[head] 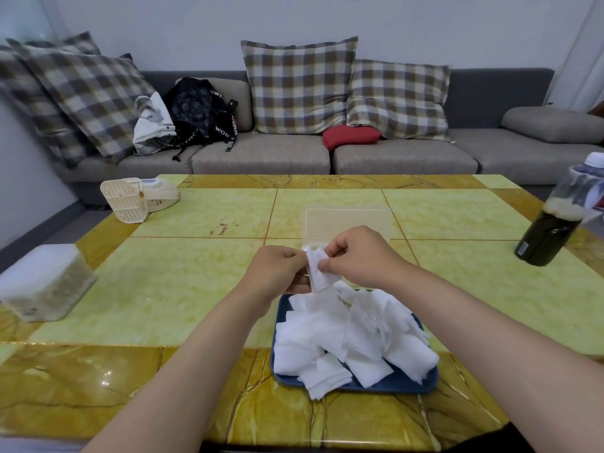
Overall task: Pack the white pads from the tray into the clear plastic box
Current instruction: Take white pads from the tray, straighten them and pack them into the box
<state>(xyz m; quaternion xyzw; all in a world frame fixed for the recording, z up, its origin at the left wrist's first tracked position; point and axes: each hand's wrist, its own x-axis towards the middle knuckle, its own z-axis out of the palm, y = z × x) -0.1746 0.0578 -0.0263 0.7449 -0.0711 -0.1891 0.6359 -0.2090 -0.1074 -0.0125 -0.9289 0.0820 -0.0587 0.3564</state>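
Hands: left hand [277, 273] and right hand [356, 256], raised just above the far edge of the tray, fingers curled. Together they pinch one held pad [318, 273], the left at its left edge, the right thumb and forefinger at its right side. The pad hangs creased between them.

Tray [392, 385]: blue, rectangular, flat on the counter [196, 289].

Pile of pads [353, 335]: white squares, loosely heaped, filling the tray; a few overhang its near rim.

Clear plastic box [348, 223]: just beyond the tray, lid standing open and upright. The base is mostly hidden behind the hands, so its contents cannot be told.

White container [42, 282]: well left of the tray, blurred.

Dark bottle [549, 237]: well right of the tray and further back, upright, pale cap.

Cream fan [137, 199]: far left beyond the tray, lying on the counter, grille tilted.

Sofa [261, 155]: grey, past the counter beyond the tray, carrying plaid cushions [299, 86], a black backpack [202, 112], a white bag [152, 125] and a red cushion [351, 136].
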